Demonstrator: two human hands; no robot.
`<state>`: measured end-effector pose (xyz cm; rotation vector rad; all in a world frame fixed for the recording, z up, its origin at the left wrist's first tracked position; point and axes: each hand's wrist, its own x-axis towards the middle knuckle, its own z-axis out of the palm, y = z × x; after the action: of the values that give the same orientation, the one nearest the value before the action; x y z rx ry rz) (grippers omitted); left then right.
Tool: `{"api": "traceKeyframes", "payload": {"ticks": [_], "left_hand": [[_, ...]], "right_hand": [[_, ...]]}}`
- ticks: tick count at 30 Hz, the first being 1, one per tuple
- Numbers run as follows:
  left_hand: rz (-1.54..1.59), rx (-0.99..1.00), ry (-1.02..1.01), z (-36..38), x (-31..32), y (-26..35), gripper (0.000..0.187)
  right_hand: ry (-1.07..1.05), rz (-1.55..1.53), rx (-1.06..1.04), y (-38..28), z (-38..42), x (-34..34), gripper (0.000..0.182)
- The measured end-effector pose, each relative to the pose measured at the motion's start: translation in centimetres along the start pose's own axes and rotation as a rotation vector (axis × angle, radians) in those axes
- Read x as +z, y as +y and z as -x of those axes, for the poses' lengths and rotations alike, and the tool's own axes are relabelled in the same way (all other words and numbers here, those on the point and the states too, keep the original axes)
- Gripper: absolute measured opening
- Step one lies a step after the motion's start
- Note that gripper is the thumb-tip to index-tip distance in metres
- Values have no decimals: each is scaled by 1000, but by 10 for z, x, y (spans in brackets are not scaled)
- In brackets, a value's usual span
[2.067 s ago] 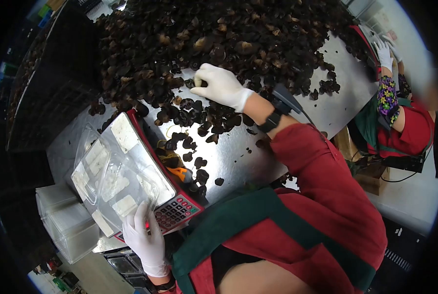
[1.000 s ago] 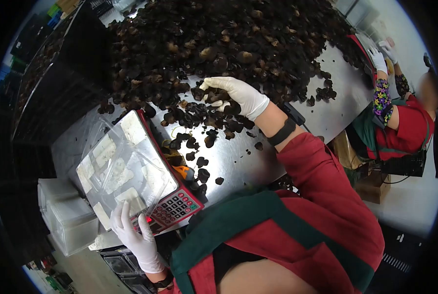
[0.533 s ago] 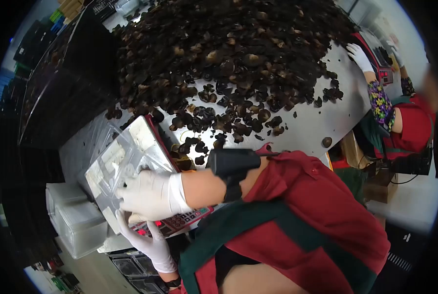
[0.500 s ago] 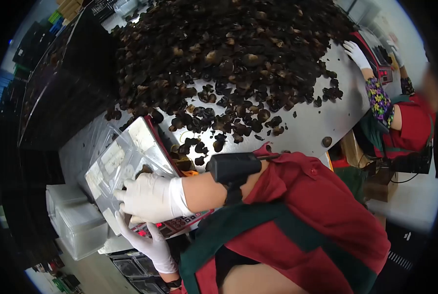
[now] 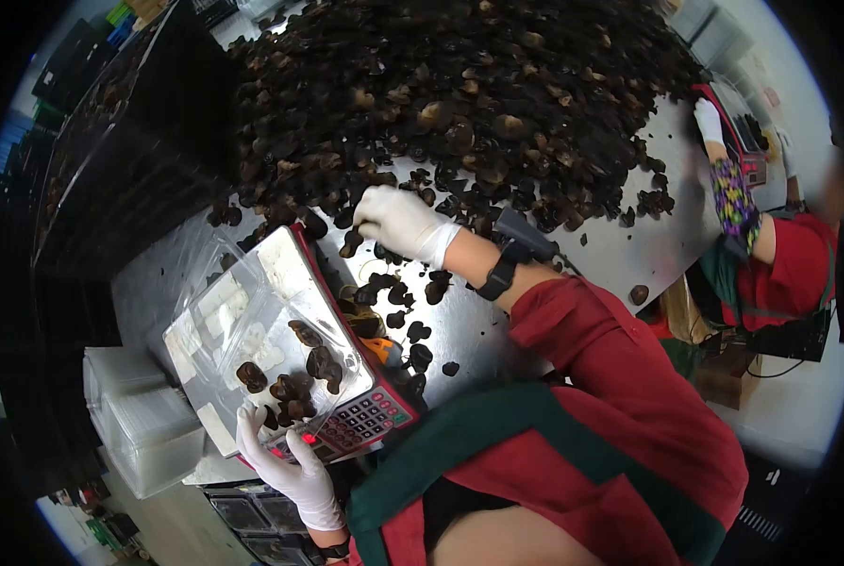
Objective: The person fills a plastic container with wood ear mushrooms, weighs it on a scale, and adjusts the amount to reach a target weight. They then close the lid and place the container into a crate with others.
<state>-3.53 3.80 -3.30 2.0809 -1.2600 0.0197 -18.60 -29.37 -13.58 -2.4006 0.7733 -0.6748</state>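
Observation:
My gloved right hand [image 5: 398,224] is over the near edge of a heap of dark wood ear mushrooms [image 5: 441,104], its fingers curled down beside a loose piece. What lies under those fingers is hidden. A digital scale [image 5: 360,420] with a red body and keypad stands at the left, and on it lies a clear plastic container [image 5: 242,325]. Several mushroom pieces [image 5: 323,368] sit in the container's near part. My gloved left hand [image 5: 294,476] rests at the scale's near edge, thumb and fingers spread apart next to the pieces.
Stacked clear containers [image 5: 153,439] stand left of the scale. A tall black crate [image 5: 139,160] rises behind them. An orange-handled tool [image 5: 384,351] lies right of the scale. Across the metal table [image 5: 610,259], a co-worker's gloved hand [image 5: 708,121] is by another scale [image 5: 738,127].
My right hand has moved from over the container up and right to the mushroom heap, uncovering the pieces in the container. My left hand has stayed nearly in place.

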Motion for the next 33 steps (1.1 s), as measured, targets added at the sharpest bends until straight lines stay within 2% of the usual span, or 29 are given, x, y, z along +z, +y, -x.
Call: {"api": "traceKeyframes", "payload": {"ticks": [2, 6, 7, 9, 10, 11, 13, 14, 15, 18, 22, 25, 27, 29, 30, 32, 33], "left_hand": [[-24, 4, -7, 1, -2, 0, 56], [-43, 6, -14, -1, -2, 4, 57], [-71, 20, -22, -2, -3, 5, 56], [-70, 18, -17, -2, -2, 6, 56], [-63, 18, -14, -3, -1, 5, 55], [-66, 21, -10, -3, 0, 5, 55], [-37, -18, -6, -2, 1, 6, 54], [-39, -19, -7, -2, 1, 6, 54], [-65, -6, -15, -2, 1, 6, 53], [-93, 12, -20, -3, 1, 4, 52], [-138, 39, -44, -4, -1, 4, 52], [-151, 34, -50, -4, -1, 3, 52], [-145, 43, -46, -4, 0, 2, 53], [-140, 50, -44, -4, -1, 1, 53], [-141, 59, -38, -5, 0, 0, 54], [-140, 65, -24, -5, 0, 1, 54], [-145, 86, -26, -7, -1, 3, 53]], "right_hand": [[127, -55, 34, 9, -12, -6, 11], [185, 160, 141, 2, -47, -29, 13], [107, 186, 119, 7, -58, -30, 26], [106, 181, 51, 3, -69, -21, 53], [-62, 243, 48, 1, -74, -15, 75], [-103, 241, 0, 0, -73, -3, 76], [-174, 437, -91, -2, -74, 9, 71], [-107, 400, -87, 1, -75, 10, 59], [20, 361, -76, 12, -76, 19, 40], [188, 141, -34, 33, -79, 20, 18], [241, -218, 184, 42, -91, -8, 22], [40, -710, 530, 35, -89, -41, 19], [-10, -1294, 471, 42, -80, -47, 18], [-246, -1873, 270, 55, -67, -43, 26], [-247, -1868, 267, 53, -65, -44, 26], [-323, -2106, 258, 47, -61, -41, 31], [-330, -2102, 256, 40, -61, -42, 31]]}}
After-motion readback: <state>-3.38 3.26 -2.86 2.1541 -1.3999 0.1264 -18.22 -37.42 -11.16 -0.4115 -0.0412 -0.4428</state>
